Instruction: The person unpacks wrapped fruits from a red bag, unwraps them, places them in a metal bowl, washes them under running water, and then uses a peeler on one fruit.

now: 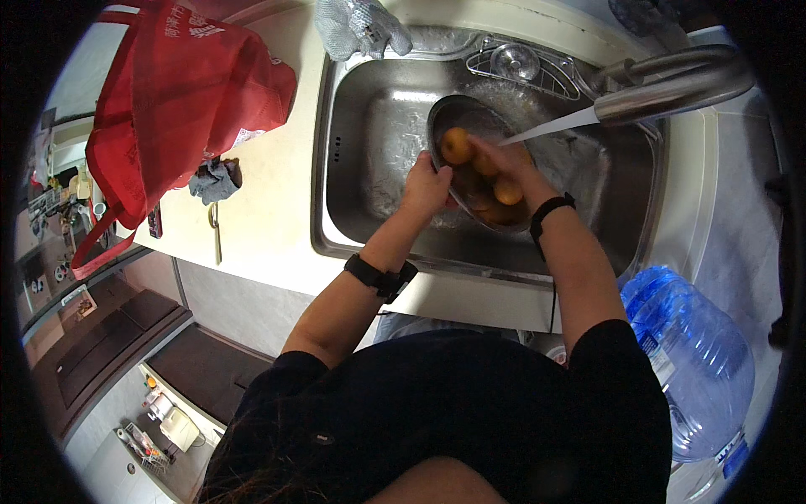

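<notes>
A round metal basin (442, 107) stands tilted in the stainless steel sink (352, 189), holding several orange fruits (457, 146) in water. My left hand (428, 188) grips the basin's near left rim, thumb on the inside edge. Over the fruit lies my right hand (504, 157), inside the basin, its fingers stretched and partly blurred; whether it grasps a fruit cannot be told. Water runs from the metal faucet (661, 94) onto that hand. Black bands circle both wrists.
Left on the counter are a red bag (182, 107), a grey cloth (216, 181) and a peeler-like tool (216, 233). A silvery glove (362, 31) lies at the sink's back left rim, a wire rack (548, 82) at the back. A large blue bottle (699, 372) stands right.
</notes>
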Available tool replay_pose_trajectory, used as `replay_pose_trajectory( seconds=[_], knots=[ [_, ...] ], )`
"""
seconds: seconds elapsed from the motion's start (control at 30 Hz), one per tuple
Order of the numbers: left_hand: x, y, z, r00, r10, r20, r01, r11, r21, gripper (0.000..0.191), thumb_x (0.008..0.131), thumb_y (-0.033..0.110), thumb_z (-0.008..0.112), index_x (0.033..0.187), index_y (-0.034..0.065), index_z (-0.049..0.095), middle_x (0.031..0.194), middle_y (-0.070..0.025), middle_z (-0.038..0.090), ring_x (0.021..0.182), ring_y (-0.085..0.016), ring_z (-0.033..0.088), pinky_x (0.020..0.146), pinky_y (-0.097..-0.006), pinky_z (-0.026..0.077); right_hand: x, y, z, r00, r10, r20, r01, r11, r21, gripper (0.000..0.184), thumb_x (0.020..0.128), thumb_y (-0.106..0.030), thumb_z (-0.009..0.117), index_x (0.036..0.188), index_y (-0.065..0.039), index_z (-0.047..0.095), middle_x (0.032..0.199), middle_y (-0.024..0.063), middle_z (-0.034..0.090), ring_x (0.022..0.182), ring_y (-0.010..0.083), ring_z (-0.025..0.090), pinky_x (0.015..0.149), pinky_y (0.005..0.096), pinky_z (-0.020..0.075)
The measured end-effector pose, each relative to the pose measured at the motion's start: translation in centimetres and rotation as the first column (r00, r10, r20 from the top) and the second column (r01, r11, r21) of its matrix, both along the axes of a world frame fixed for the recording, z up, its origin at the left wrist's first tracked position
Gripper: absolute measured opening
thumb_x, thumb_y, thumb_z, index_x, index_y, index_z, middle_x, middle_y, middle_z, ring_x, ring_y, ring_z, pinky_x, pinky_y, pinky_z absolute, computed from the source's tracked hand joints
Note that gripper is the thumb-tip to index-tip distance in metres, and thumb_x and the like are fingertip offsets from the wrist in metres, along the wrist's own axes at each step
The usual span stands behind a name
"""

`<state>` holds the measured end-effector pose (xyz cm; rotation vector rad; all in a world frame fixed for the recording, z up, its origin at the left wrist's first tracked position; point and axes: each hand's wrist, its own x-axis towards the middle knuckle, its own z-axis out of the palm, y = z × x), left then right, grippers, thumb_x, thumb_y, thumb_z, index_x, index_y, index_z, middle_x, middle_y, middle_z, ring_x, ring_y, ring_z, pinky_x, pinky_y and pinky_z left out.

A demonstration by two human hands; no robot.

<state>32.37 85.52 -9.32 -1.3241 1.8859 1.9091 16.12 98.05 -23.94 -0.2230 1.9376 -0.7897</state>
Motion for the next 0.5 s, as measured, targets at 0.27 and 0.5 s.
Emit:
replay_pose_trajectory(
  seconds=[0.27, 0.5],
  knots=[
    [-2.8, 2.7, 0.6, 0.988, -0.087, -0.131, 0.062, 0.981, -0.185, 0.023, 0.089, 0.011, 0.053, 0.104, -0.0040, 0.045, 0.087, -0.0189, 0.060, 0.067, -0.029, 0.067, 0.051, -0.0371, 0.057, -2.2, 1.4, -4.4, 0.999, -0.027, -0.045, 0.015, 0.973, -0.232, 0.079, 0.084, -0.070, 0.044, 0.137, -0.010, 0.049, 0.142, 0.0182, 0.042, 0.129, 0.0335, 0.042, 0.106, 0.0451, 0.0320],
    [-2.0, 5.5, 1.9, 0.984, -0.156, -0.089, 0.119, 0.937, -0.329, 0.026, 0.087, 0.010, 0.054, 0.106, -0.0032, 0.044, 0.091, -0.0232, 0.061, 0.080, -0.035, 0.066, 0.068, -0.0430, 0.053, -2.2, 2.3, -2.7, 0.995, 0.061, -0.083, -0.072, 0.987, -0.141, 0.077, 0.085, -0.067, 0.045, 0.135, -0.008, 0.051, 0.142, 0.0164, 0.042, 0.130, 0.0304, 0.040, 0.106, 0.0450, 0.0312]
  ],
)
